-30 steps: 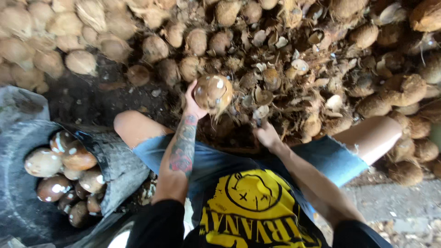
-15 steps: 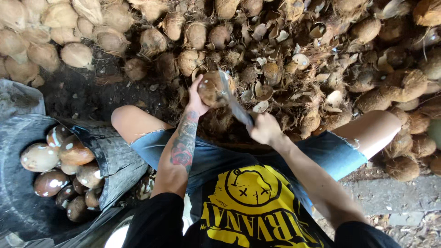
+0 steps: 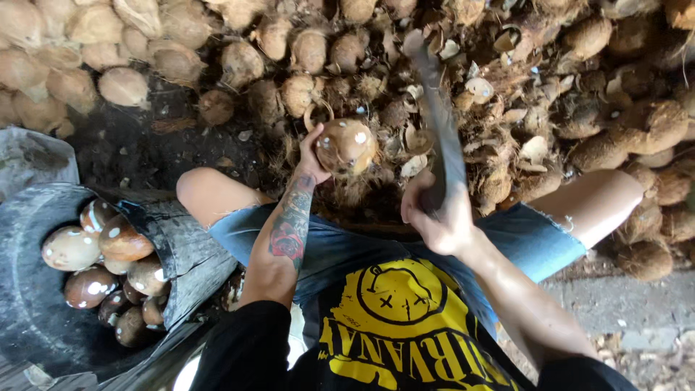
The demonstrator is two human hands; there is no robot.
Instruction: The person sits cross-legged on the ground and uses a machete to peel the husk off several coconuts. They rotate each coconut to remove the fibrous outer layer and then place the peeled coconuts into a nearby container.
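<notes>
1. Head view: a person sits on the ground and looks down at their own two hands. Only this one view is there.
2. The left hand (image 3: 310, 153) holds a round brown coconut (image 3: 346, 145) out in front of the knees. The fingers curl round its left side and back, so the grip is pressed tight on the nut.
3. The coconut has white spots where the skin is cut away. It sits above the gap between the two legs, close to the big heap.
4. The right hand (image 3: 438, 217) is wrapped tight round the handle of a long dark knife (image 3: 440, 116). The grip is a closed fist.
5. The blade points up and away from the person, toward the top of the picture. It looks a bit blurry.
6. The coconut lies to the left of the blade, just beside it but not touching. The blade's long line runs up past the nut's right side. The right hand is lower than the nut and to its right.
7. A heap of hairy coconuts (image 3: 594, 145) and bits of husk (image 3: 507, 94) fills the ground in front.
8. At the left edge of the ground sits a dark tub (image 3: 29, 289). Peeled coconuts (image 3: 101, 261), smooth and brown with white spots, lie in it.
9. The person wears blue shorts (image 3: 340, 246) and a black shirt with a yellow face on it.
</notes>
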